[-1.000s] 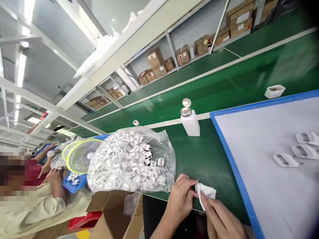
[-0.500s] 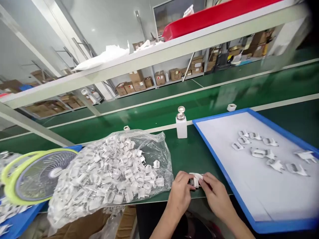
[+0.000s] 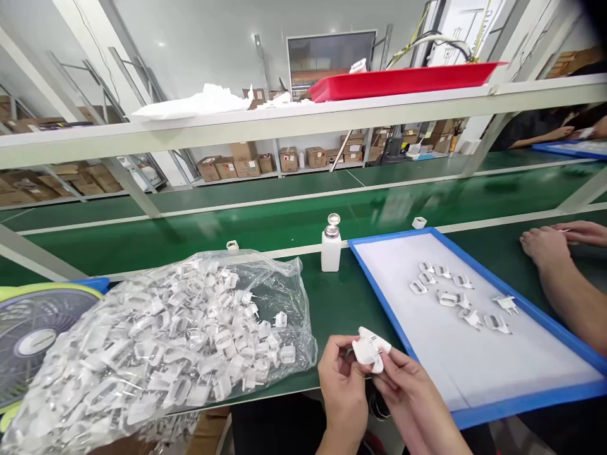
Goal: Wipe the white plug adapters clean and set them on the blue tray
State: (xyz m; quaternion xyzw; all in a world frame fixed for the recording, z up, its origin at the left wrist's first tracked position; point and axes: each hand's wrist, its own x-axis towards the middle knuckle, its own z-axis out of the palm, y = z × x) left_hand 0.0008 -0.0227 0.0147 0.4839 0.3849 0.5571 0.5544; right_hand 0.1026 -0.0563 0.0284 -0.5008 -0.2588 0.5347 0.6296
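Just above the table's front edge, both my hands hold a white plug housing (image 3: 365, 351). My left hand (image 3: 345, 377) pinches it from the left side. From the right, my right hand (image 3: 408, 387) has its fingertips closed on the same piece, partly hiding it. Small metal pins seem to show near its middle. To the left lies a clear plastic bag (image 3: 294, 287) heaped with similar white plug housings (image 3: 190, 338). At the right, several white plug pieces (image 3: 447, 298) rest on a white tray with a blue rim (image 3: 379, 287).
A white pump bottle (image 3: 331, 246) stands behind my hands. A yellow-rimmed fan (image 3: 38, 341) is at far left. Overhead runs a shelf (image 3: 284, 123) with a red tray (image 3: 403, 81). Another person's hands (image 3: 550, 245) work beyond the blue-rimmed tray.
The view has levelled and swung right, bringing another person's hands into sight. My hands have turned the plug housing so a different face shows, still gripping it.
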